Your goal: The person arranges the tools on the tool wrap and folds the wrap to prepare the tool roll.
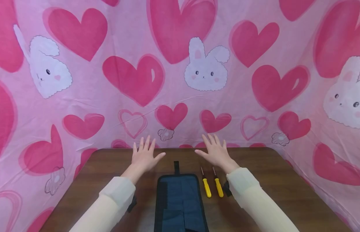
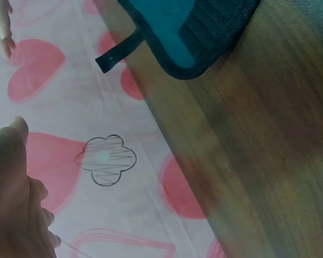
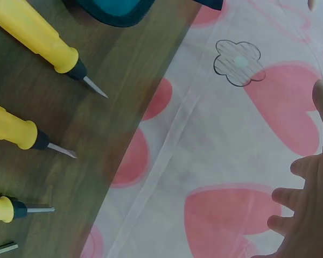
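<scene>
My left hand is held up above the far left part of the table, fingers spread and straight, holding nothing. Mirroring it, my right hand hovers over the far right part with fingers extended and also holds nothing. Between the forearms lies a dark blue fabric tool pouch, spread flat, with black edging, pockets and a short black strap pointing away from me. To its right, nearest my right hand, two yellow-handled screwdrivers lie side by side, tips pointing away. The right wrist view shows a third screwdriver.
The brown wooden table ends at a straight far edge, just beyond which hangs a pink cloth printed with hearts and rabbits. A thin metal piece shows at the lower left corner of the right wrist view.
</scene>
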Tool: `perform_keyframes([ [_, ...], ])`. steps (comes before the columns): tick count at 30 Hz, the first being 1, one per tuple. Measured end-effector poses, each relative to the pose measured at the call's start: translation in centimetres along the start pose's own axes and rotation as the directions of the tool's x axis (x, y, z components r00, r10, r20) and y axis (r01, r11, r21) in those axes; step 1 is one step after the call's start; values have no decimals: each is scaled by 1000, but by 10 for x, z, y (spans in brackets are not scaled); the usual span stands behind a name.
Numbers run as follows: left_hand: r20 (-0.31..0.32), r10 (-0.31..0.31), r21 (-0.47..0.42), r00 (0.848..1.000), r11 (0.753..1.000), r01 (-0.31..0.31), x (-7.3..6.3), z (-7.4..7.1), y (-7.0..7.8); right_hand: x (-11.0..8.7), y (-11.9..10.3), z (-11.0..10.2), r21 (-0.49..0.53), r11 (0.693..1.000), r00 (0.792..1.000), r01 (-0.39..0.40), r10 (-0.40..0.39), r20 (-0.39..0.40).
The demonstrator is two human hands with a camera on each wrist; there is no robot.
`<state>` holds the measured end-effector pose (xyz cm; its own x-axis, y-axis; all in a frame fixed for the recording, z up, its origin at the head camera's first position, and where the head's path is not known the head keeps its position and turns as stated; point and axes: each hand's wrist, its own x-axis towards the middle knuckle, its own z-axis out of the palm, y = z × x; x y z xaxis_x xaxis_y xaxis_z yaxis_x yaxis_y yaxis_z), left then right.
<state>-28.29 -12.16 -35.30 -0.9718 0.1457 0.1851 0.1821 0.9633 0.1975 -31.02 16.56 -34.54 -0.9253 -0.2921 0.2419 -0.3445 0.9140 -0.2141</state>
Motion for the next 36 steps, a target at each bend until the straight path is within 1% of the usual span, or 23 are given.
perform_keyframes([
  [8, -24, 28, -2, 999, 1000, -28, -7, 8, -4, -6, 2, 3, 30, 1000, 1000, -2, 1, 15],
  [14, -18, 44, -5, 999, 999, -44, -14, 13, -8, -10, 7, 8, 24, 1000, 1000, 8, -8, 1],
  [17, -19, 51, -7, 998, 999, -51, -17, 16, -11, -13, 9, 10, 50, 999, 1000, 10, -9, -12],
  [22, -16, 72, -23, 997, 997, -72, -21, 22, -14, -19, 11, 15, 108, 994, 1000, -1, 0, 1],
  [24, -22, 85, -41, 996, 995, -86, -23, 24, -15, -21, 12, 17, 138, 990, 1000, -12, 11, 13],
  [29, -26, 106, -52, 994, 993, -107, -28, 32, -18, -25, 12, 21, 223, 973, 998, -57, 46, 53],
  [36, -28, 131, -89, 991, 987, -133, -34, 41, -21, -30, 11, 28, 266, 956, 991, -122, 101, 90],
])
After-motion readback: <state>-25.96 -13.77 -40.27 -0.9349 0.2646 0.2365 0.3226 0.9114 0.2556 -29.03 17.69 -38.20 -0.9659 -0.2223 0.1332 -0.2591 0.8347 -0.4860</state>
